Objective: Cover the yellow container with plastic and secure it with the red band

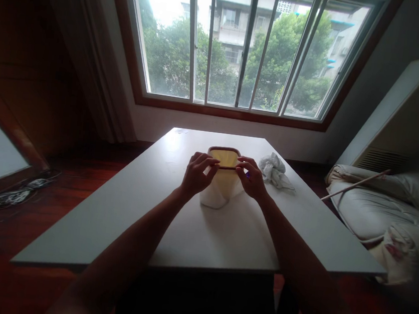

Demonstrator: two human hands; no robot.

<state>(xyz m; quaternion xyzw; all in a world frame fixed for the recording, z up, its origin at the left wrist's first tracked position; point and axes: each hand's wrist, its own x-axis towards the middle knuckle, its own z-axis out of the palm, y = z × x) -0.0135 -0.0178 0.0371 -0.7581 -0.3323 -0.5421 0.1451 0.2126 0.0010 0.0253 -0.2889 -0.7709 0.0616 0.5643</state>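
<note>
A small bin (219, 183) stands upright on the white table, pale yellow with a brown rim (227, 168). Whitish material shows round its lower left side; whether this is a bag or the bin's own wall I cannot make out. My left hand (199, 172) is closed at the rim's near left corner, thumb and fingers pinching it. At the near right corner, my right hand (251, 178) pinches the same rim. A small blue-purple spot (247, 174) shows by the right fingers, too small to name. Right of that hand lies a crumpled white plastic bag (274, 170).
The white table (131, 208) reaches toward a wide window (225, 53). To the right are a pale sofa (371, 200) with a thin stick (357, 185) across it, and a tall air conditioner (400, 108). Coiled cables (13, 197) lie on the floor at left.
</note>
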